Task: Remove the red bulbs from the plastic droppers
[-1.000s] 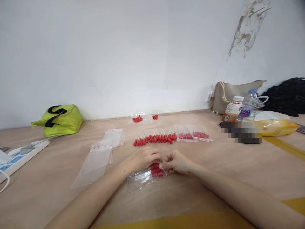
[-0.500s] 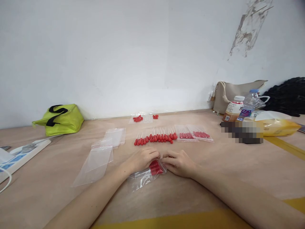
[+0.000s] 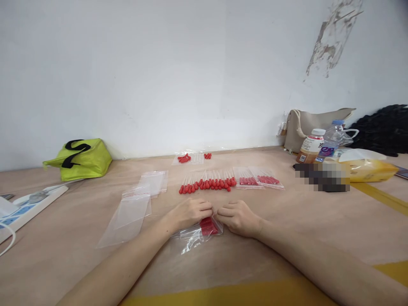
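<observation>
A clear zip bag [image 3: 197, 233] with red-bulbed droppers inside lies on the brown table [image 3: 287, 238] in front of me. My left hand [image 3: 190, 211] and my right hand [image 3: 237, 217] both pinch its far edge, fingertips almost meeting above the red bulbs. Just beyond my hands lies a row of loose red-bulbed droppers [image 3: 207, 183]. Two filled bags [image 3: 259, 178] lie to the right of that row.
Empty zip bags [image 3: 134, 208] lie at the left. A lime-green pouch [image 3: 79, 159] and a white power strip [image 3: 28, 205] sit further left. Bottles [image 3: 314, 146], a beige bag [image 3: 314, 123] and a yellow tissue pack [image 3: 369, 168] stand at the right. More red pieces [image 3: 188, 159] lie by the wall.
My right hand has lowered from a raised pinch to lie flatter on the bag's edge. The bag has settled flat on the table. My left hand has barely moved.
</observation>
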`<state>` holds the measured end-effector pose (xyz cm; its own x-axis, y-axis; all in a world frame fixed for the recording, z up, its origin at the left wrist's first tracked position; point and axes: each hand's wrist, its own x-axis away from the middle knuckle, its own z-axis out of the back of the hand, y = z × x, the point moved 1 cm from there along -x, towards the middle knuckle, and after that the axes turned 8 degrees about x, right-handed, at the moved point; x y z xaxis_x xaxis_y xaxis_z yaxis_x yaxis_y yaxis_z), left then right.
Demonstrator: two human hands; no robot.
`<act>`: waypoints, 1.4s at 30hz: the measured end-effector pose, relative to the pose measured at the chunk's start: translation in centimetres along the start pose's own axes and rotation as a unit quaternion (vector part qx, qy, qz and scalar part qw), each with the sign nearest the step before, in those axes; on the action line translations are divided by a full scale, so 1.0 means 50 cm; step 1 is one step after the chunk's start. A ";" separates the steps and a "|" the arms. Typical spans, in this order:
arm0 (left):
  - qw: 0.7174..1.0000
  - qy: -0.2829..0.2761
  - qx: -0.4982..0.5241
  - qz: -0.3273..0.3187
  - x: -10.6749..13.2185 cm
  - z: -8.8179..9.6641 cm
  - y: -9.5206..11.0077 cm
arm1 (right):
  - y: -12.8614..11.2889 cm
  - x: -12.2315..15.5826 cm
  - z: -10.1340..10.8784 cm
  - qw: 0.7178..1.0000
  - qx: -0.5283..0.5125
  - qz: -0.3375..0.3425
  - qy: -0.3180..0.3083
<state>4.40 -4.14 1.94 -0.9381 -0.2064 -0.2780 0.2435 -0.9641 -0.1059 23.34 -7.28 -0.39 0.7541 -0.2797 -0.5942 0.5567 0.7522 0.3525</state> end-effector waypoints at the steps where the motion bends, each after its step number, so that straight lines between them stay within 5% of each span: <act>1: 1.000 -0.009 -0.010 -0.013 -0.001 0.000 0.002 | 0.000 -0.002 -0.001 1.000 0.005 0.011 -0.002; 7: 0.999 -0.005 0.019 -0.028 -0.008 0.005 0.009 | 0.001 -0.016 -0.002 0.999 0.011 0.030 -0.008; 11: 0.998 -0.025 0.054 0.017 0.001 0.016 0.000 | 0.010 -0.009 -0.001 0.998 -0.013 0.048 -0.041; 16: 0.993 -0.009 0.083 0.084 0.010 0.029 -0.006 | 0.024 0.006 0.010 0.989 -0.130 -0.033 -0.064; 21: 0.970 0.082 0.150 0.170 0.006 0.028 0.003 | 0.014 -0.002 0.018 0.938 -0.322 -0.119 -0.054; 27: 0.920 0.072 0.245 0.297 0.060 0.038 0.057 | 0.003 -0.013 -0.010 0.840 -0.410 -0.343 -0.099; 32: 0.913 0.032 0.266 0.307 0.098 0.024 0.090 | 0.000 -0.024 -0.018 0.830 -0.434 -0.328 -0.123; 37: 0.916 0.009 0.264 0.301 0.083 0.018 0.072 | 0.005 -0.020 -0.008 0.819 -0.458 -0.327 -0.111; 42: 0.913 0.043 0.279 0.294 0.071 0.016 0.058 | 0.013 -0.005 -0.020 0.760 -0.497 -0.403 -0.113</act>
<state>1.59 -7.79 1.42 -0.6566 -0.7254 -0.2066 0.5139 -0.6307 0.5814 23.18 -6.14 -0.74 0.4114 -0.8993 -0.1481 0.4159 0.3298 -0.8475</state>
